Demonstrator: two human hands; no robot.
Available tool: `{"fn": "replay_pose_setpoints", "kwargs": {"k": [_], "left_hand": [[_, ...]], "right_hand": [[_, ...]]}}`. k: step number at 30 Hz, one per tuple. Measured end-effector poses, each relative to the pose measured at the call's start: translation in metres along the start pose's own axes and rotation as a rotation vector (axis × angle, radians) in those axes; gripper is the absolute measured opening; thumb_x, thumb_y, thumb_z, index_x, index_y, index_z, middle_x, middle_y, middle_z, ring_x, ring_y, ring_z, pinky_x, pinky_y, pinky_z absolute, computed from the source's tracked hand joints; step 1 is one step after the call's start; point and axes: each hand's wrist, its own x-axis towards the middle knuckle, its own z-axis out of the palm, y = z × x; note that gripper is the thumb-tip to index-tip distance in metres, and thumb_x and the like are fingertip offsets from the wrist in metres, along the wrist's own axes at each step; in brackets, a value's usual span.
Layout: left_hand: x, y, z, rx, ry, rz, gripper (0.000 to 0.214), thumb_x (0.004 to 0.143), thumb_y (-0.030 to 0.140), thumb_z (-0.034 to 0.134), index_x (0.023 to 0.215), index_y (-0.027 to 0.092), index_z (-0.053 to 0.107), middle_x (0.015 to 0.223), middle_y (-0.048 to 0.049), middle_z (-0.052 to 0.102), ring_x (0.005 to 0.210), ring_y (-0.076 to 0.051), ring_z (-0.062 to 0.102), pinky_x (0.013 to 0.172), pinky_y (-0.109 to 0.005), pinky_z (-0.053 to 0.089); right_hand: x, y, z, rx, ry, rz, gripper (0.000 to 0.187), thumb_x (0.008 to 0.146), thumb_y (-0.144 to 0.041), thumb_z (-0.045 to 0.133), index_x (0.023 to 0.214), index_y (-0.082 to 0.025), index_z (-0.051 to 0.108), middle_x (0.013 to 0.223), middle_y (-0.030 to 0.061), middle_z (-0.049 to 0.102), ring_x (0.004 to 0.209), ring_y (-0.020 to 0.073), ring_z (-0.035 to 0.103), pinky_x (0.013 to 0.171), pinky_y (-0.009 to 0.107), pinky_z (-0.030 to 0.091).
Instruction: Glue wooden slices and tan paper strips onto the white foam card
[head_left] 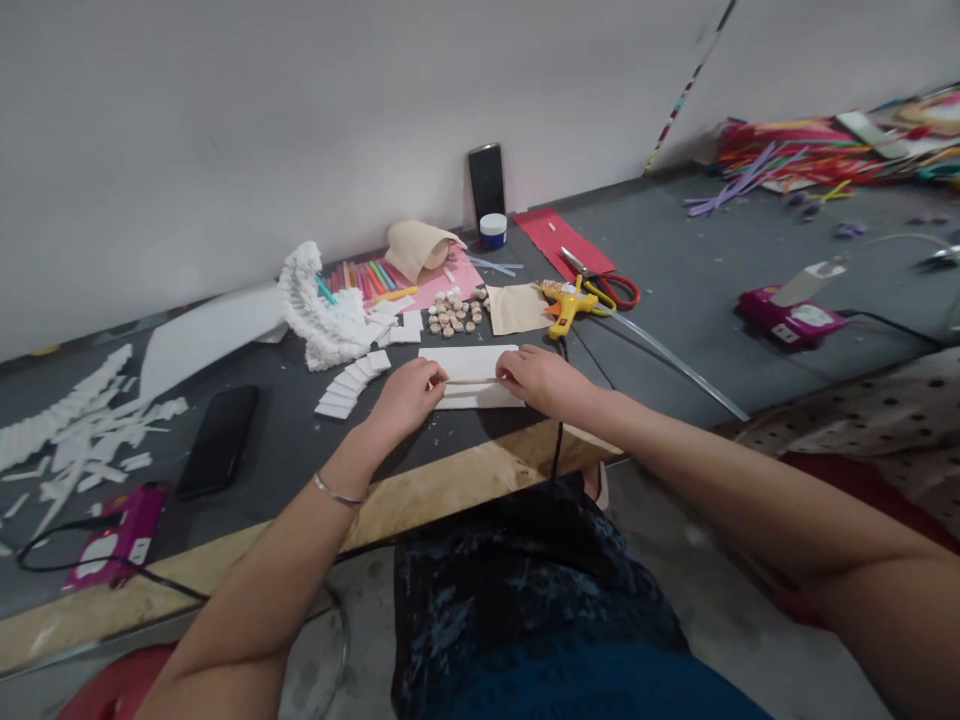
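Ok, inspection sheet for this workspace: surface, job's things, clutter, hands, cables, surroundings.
Surface: dark gray tabletop, pale wooden front edge.
Job's things: narrow strip across white sheet; contact unclear.
Clutter: yellow glue gun, red-handled scissors, flat black smartphone.
Hands: left hand and right hand pinch opposite strip ends.
Cables: black cord over front edge; another by left purple device.
Surroundings: pale wall, polka-dot fabric.

left hand point(409, 396) and right hand point(543, 380) pinch a thin strip point(472, 381) over a white sheet point(469, 360).
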Motion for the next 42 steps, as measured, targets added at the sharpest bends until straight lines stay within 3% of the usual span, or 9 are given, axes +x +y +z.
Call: {"fn": "replay_pose_setpoints", "kwargs": {"k": [5, 9, 13, 18, 25, 31, 36, 42], "left_hand": [[-0.004, 0.005, -0.01, -0.205, 0.079, -0.121, 0.007, 0.081, 0.023, 0.058, 0.081, 0.019, 0.064, 0.081, -0.0026, 0.066, 0.075, -0.017, 0.059, 0.07, -0.03, 0.044], [0.002, 0.005, -0.004, -0.653, 0.186, -0.284, 0.014, 0.076, 0.031, 0.065, 0.076, 0.018, 0.06, 0.073, -0.0019, 0.069, 0.071, -0.016, 0.062, 0.069, -0.028, 0.045], [0.015, 0.015, 0.006, -1.094, 0.335, -0.444, 0.018, 0.073, 0.029, 0.067, 0.074, 0.017, 0.055, 0.081, -0.0052, 0.072, 0.08, -0.016, 0.068, 0.076, -0.029, 0.048], [0.029, 0.032, 0.015, -1.475, 0.429, -0.432, 0.027, 0.077, 0.029, 0.069, 0.079, 0.02, 0.044, 0.086, -0.0052, 0.074, 0.083, -0.019, 0.072, 0.087, -0.039, 0.051], [0.036, 0.032, 0.028, -1.53, 0.644, -0.487, 0.027, 0.078, 0.03, 0.07, 0.081, 0.019, 0.045, 0.076, -0.0035, 0.074, 0.073, -0.018, 0.073, 0.087, -0.039, 0.052], [0.031, 0.025, 0.032, -1.668, 0.654, -0.453, 0.033, 0.071, 0.029, 0.077, 0.082, 0.019, 0.048, 0.08, -0.0015, 0.075, 0.081, -0.019, 0.073, 0.085, -0.036, 0.051], [0.028, 0.027, 0.034, -1.657, 0.701, -0.423, 0.033, 0.071, 0.031, 0.078, 0.082, 0.02, 0.049, 0.078, -0.0001, 0.074, 0.079, -0.018, 0.073, 0.083, -0.034, 0.052], [0.026, 0.037, 0.036, -1.563, 0.727, -0.368, 0.03, 0.075, 0.034, 0.076, 0.083, 0.019, 0.052, 0.081, -0.0028, 0.074, 0.08, -0.02, 0.073, 0.085, -0.038, 0.053]], "right_hand": [[0.005, 0.008, -0.009, 0.268, 0.084, -0.015, 0.017, 0.086, -0.012, 0.052, 0.091, -0.014, 0.067, 0.088, 0.01, 0.069, 0.084, 0.0196, 0.059, 0.077, 0.03, 0.044], [0.01, 0.012, -0.014, 0.563, 0.038, 0.16, 0.015, 0.087, -0.022, 0.052, 0.091, -0.017, 0.065, 0.083, 0.0039, 0.071, 0.068, 0.0136, 0.058, 0.06, 0.024, 0.041], [0.016, 0.011, -0.013, 0.821, -0.023, 0.21, 0.013, 0.087, -0.028, 0.053, 0.089, -0.019, 0.061, 0.086, 0.0033, 0.075, 0.07, 0.013, 0.063, 0.062, 0.024, 0.045], [0.025, 0.01, -0.008, 0.948, -0.045, 0.226, 0.013, 0.086, -0.031, 0.055, 0.085, -0.019, 0.057, 0.087, 0.0059, 0.075, 0.071, 0.0139, 0.068, 0.064, 0.025, 0.05], [0.042, 0.015, -0.007, 0.856, -0.111, 0.167, 0.015, 0.088, -0.023, 0.048, 0.096, -0.019, 0.061, 0.089, 0.0054, 0.073, 0.076, 0.0155, 0.067, 0.071, 0.028, 0.049], [0.049, 0.016, 0.001, 0.77, -0.046, 0.135, 0.014, 0.088, -0.021, 0.043, 0.088, -0.02, 0.057, 0.088, 0.0047, 0.07, 0.079, 0.0159, 0.062, 0.072, 0.028, 0.045], [0.048, 0.013, 0.008, 0.769, -0.044, 0.038, 0.016, 0.09, -0.021, 0.035, 0.096, -0.021, 0.05, 0.08, 0.0007, 0.06, 0.072, 0.0141, 0.054, 0.071, 0.027, 0.042], [0.048, 0.009, 0.008, 0.695, -0.016, 0.119, 0.011, 0.086, -0.02, 0.034, 0.087, -0.022, 0.045, 0.079, 0.0022, 0.058, 0.071, 0.0165, 0.054, 0.067, 0.028, 0.039]]}}
